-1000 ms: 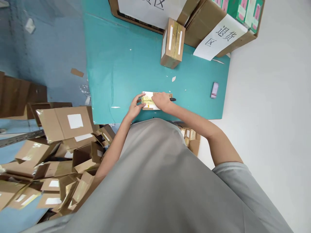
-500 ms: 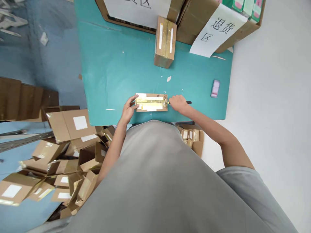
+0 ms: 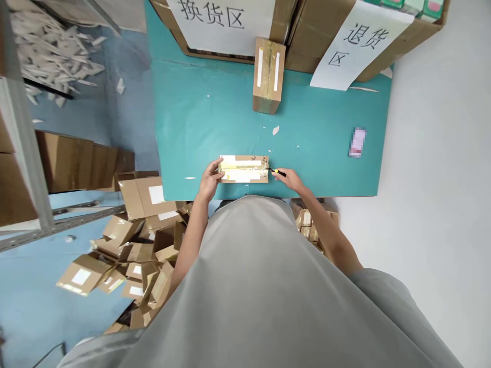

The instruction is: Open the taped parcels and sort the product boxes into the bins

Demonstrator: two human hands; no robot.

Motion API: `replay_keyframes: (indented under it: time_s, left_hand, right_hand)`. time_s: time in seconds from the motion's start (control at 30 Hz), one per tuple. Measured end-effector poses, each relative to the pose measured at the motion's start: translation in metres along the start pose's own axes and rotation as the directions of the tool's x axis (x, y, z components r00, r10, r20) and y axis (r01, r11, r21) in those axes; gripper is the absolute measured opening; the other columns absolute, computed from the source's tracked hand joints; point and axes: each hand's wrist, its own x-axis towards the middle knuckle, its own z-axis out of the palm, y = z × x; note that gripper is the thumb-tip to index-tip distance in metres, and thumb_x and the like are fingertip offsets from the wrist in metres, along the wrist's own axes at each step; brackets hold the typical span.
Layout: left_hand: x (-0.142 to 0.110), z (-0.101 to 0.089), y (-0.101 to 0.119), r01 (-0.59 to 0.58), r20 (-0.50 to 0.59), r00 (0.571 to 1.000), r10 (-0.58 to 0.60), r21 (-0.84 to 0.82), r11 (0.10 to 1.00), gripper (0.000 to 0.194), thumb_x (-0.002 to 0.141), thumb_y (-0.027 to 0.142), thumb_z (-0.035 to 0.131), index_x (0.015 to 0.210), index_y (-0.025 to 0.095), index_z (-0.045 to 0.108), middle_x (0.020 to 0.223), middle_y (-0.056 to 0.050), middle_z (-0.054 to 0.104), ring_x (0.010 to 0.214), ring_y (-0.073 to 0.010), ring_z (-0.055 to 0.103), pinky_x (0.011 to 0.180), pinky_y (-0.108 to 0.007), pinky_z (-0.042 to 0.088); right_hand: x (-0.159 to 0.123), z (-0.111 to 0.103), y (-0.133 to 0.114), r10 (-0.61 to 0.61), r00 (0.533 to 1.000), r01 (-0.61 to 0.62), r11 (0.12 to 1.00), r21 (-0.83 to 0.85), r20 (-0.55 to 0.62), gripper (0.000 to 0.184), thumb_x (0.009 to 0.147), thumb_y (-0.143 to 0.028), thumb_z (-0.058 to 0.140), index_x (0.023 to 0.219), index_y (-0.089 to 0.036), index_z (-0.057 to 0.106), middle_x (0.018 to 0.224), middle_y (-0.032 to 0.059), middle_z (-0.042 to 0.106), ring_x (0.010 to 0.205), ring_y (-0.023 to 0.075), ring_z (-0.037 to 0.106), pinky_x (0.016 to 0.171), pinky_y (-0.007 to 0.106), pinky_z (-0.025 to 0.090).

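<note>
A small taped cardboard box (image 3: 241, 176) with white label strips lies near the front edge of the teal table (image 3: 199, 117). My left hand (image 3: 210, 179) grips its left end, thumb on the near side and fingers on the far side. In my right hand (image 3: 290, 179) is a black and yellow utility knife (image 3: 279, 172), its tip at the box's right end, near the taped seam. Whether the blade is in the tape is too small to tell. Farther back stands another taped cardboard box (image 3: 268, 76).
Two large cartons with paper signs (image 3: 226, 23) line the table's back edge. A blurred pinkish item (image 3: 357, 142) lies at the right. Opened boxes (image 3: 141, 255) are heaped on the floor at left, and a carton of small boxes (image 3: 309, 220) sits below the table's front edge.
The camera view has shifted, so the table appears farther right. My right hand has turned and now shows more of the knife at the box's right end. My left hand keeps its hold.
</note>
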Motion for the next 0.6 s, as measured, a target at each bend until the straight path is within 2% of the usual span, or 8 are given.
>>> replay_keyframes:
  time_s: [0.1, 0.2, 0.3, 0.4, 0.5, 0.6]
  left_hand:
    - [0.001, -0.016, -0.004, -0.013, -0.095, 0.995, 0.011, -0.025, 1.000, 0.065, 0.077, 0.034, 0.082, 0.141, 0.027, 0.071, 0.135, -0.009, 0.077, 0.117, -0.0285, 0.075, 0.093, -0.036, 0.064]
    - [0.007, -0.039, -0.011, -0.013, -0.241, 0.970, 0.011, -0.008, 1.000, 0.067, 0.081, 0.047, 0.083, 0.144, 0.027, 0.069, 0.121, -0.009, 0.079, 0.099, -0.0247, 0.076, 0.080, -0.033, 0.064]
    - [0.013, -0.061, -0.018, 0.011, -0.346, 0.938, -0.001, 0.028, 1.000, 0.072, 0.078, 0.053, 0.088, 0.142, 0.025, 0.070, 0.126, -0.011, 0.080, 0.094, -0.0236, 0.075, 0.077, -0.033, 0.063]
    - [0.015, -0.074, -0.023, 0.017, -0.365, 0.931, 0.017, 0.090, 0.996, 0.067, 0.075, 0.047, 0.089, 0.135, 0.021, 0.073, 0.136, -0.016, 0.077, 0.106, -0.0262, 0.076, 0.089, -0.037, 0.064]
    - [0.014, -0.080, -0.024, -0.003, -0.357, 0.932, 0.064, 0.168, 0.986, 0.061, 0.076, 0.038, 0.085, 0.133, 0.019, 0.074, 0.135, -0.017, 0.077, 0.117, -0.0276, 0.075, 0.104, -0.042, 0.063]
    - [0.016, -0.078, -0.023, 0.001, -0.355, 0.931, 0.086, 0.238, 0.971, 0.058, 0.079, 0.031, 0.079, 0.136, 0.018, 0.073, 0.132, -0.015, 0.077, 0.117, -0.0267, 0.074, 0.110, -0.045, 0.060]
  right_hand:
    - [0.005, 0.010, -0.003, 0.034, 0.997, -0.011, 0.948, 0.318, -0.066, 0.063, 0.096, -0.084, 0.061, 0.088, -0.023, 0.073, 0.081, 0.0037, 0.076, 0.078, 0.0208, 0.071, 0.076, 0.029, 0.055]
    - [0.014, 0.020, -0.008, 0.141, 0.981, -0.048, 0.844, 0.535, -0.135, 0.063, 0.090, -0.086, 0.070, 0.099, -0.024, 0.073, 0.074, -0.0006, 0.068, 0.063, 0.0162, 0.065, 0.065, 0.028, 0.055]
    - [0.025, 0.036, -0.017, 0.239, 0.964, -0.131, 0.812, 0.569, -0.119, 0.060, 0.081, -0.082, 0.083, 0.087, -0.024, 0.069, 0.068, -0.0027, 0.065, 0.055, 0.0130, 0.059, 0.055, 0.026, 0.051]
    - [0.034, 0.057, -0.038, 0.278, 0.960, -0.222, 0.799, 0.558, -0.017, 0.058, 0.076, -0.076, 0.092, 0.086, -0.022, 0.071, 0.060, -0.0033, 0.063, 0.053, 0.0139, 0.059, 0.053, 0.025, 0.049]
    - [0.040, 0.073, -0.064, 0.283, 0.959, -0.250, 0.786, 0.566, 0.031, 0.058, 0.075, -0.074, 0.094, 0.088, -0.021, 0.074, 0.055, -0.0031, 0.063, 0.052, 0.0146, 0.059, 0.051, 0.025, 0.048]
    - [0.041, 0.076, -0.085, 0.293, 0.956, -0.236, 0.792, 0.563, -0.012, 0.058, 0.074, -0.074, 0.094, 0.080, -0.022, 0.069, 0.057, -0.0017, 0.064, 0.051, 0.0144, 0.059, 0.052, 0.025, 0.049]
